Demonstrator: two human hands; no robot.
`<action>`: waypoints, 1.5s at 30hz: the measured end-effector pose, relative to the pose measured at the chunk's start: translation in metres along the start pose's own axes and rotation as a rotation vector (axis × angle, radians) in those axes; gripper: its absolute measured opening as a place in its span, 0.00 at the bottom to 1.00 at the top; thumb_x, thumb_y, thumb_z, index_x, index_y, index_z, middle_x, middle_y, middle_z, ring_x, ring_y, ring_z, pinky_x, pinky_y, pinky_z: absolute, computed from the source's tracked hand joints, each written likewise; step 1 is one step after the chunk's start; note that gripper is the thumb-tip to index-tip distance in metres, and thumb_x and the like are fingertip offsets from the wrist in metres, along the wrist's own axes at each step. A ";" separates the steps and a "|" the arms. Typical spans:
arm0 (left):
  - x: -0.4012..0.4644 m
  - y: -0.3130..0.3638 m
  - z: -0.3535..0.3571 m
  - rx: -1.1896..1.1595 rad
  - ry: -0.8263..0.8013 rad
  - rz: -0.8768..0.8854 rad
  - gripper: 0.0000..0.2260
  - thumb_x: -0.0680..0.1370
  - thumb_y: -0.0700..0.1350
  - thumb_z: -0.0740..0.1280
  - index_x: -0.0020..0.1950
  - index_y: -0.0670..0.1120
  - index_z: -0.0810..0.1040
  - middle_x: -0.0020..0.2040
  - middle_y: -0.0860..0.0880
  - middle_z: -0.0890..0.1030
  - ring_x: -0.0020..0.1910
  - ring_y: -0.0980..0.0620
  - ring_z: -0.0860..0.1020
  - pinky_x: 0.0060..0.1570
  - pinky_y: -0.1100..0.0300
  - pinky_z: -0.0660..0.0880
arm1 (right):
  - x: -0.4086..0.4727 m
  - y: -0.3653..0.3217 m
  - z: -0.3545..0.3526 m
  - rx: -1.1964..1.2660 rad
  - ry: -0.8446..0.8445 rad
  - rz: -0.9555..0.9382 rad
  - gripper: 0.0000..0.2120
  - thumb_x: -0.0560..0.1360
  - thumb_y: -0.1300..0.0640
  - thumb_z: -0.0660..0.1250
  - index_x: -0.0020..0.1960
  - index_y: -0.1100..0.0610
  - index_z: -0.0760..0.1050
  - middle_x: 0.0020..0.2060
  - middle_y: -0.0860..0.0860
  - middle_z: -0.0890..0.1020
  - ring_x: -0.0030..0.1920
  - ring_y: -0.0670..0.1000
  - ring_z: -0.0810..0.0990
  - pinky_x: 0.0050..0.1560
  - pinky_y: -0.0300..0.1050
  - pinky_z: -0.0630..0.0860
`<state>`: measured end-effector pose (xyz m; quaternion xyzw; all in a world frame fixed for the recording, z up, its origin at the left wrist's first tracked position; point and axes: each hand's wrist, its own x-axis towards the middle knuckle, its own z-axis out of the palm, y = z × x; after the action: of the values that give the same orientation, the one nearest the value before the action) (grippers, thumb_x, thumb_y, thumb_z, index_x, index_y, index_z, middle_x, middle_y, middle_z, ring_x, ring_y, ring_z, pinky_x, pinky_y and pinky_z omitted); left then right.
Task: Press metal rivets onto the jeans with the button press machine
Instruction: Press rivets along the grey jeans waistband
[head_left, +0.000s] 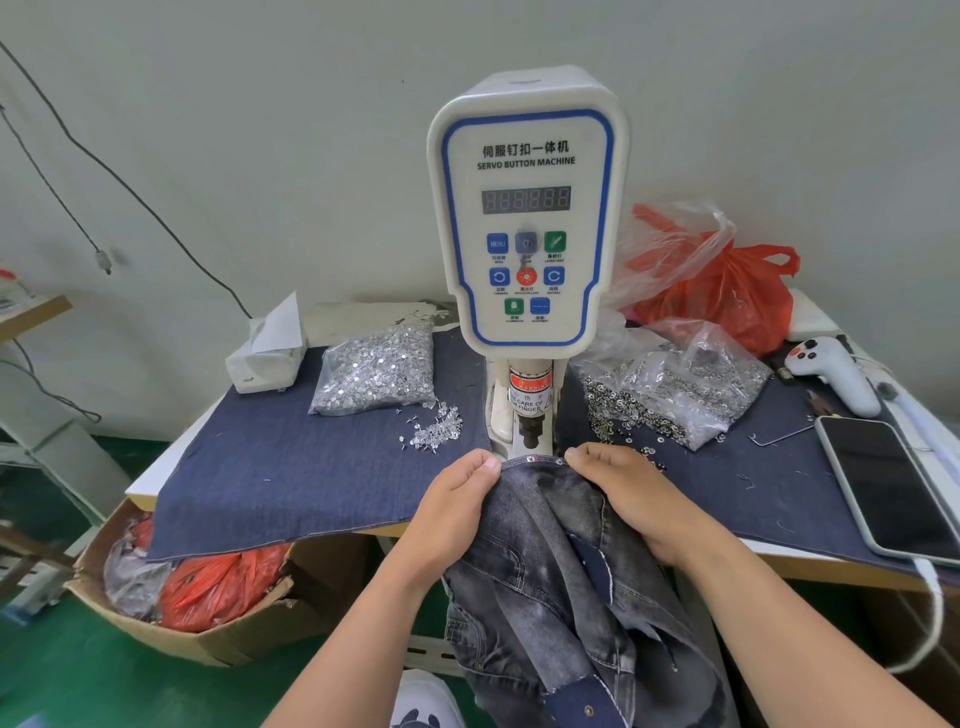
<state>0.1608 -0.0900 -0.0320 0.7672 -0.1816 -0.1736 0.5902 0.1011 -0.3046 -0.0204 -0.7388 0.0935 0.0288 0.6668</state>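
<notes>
The white servo button press machine (527, 208) stands at the table's middle, its dark punch (530, 434) just above the jeans' edge. Grey-blue jeans (550, 561) hang from the table front down to my lap. My left hand (457, 504) pinches the jeans' top edge left of the punch. My right hand (623, 488) pinches the same edge right of it. Between my fingertips the edge shows a small metal rivet (531, 459) under the punch. A bag of silver rivet tacks (376, 371) lies left of the machine, with loose tacks (434, 434) spilled beside it.
Denim cloth (291, 478) covers the table. A bag of metal rings (675, 395) lies right of the machine, red plastic bags (727, 291) behind it. A phone (893, 488) and a white handheld controller (836, 374) lie at right. A tissue box (265, 353) sits at left; a cardboard box (208, 608) stands below.
</notes>
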 end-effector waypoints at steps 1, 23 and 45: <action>-0.001 0.000 0.000 -0.004 -0.004 0.000 0.15 0.85 0.57 0.59 0.42 0.52 0.74 0.40 0.55 0.76 0.41 0.57 0.73 0.50 0.53 0.70 | 0.000 0.000 0.000 0.001 -0.002 0.004 0.17 0.83 0.47 0.64 0.36 0.48 0.74 0.36 0.49 0.77 0.41 0.48 0.75 0.49 0.48 0.70; -0.036 0.013 -0.007 0.091 -0.103 0.069 0.14 0.82 0.62 0.59 0.63 0.59 0.77 0.59 0.57 0.80 0.63 0.57 0.79 0.66 0.55 0.73 | -0.030 -0.032 -0.005 0.049 -0.299 -0.233 0.09 0.79 0.51 0.67 0.43 0.52 0.82 0.39 0.47 0.81 0.42 0.43 0.76 0.45 0.34 0.73; -0.032 0.006 -0.014 0.201 -0.070 0.140 0.06 0.78 0.48 0.77 0.51 0.54 0.81 0.50 0.54 0.84 0.50 0.55 0.83 0.53 0.60 0.80 | -0.024 -0.015 -0.037 -0.375 -0.215 -0.120 0.08 0.80 0.58 0.71 0.48 0.46 0.85 0.46 0.44 0.87 0.47 0.42 0.83 0.51 0.35 0.76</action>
<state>0.1387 -0.0643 -0.0210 0.8013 -0.2719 -0.1395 0.5144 0.0776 -0.3373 0.0025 -0.8467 -0.0290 0.0846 0.5245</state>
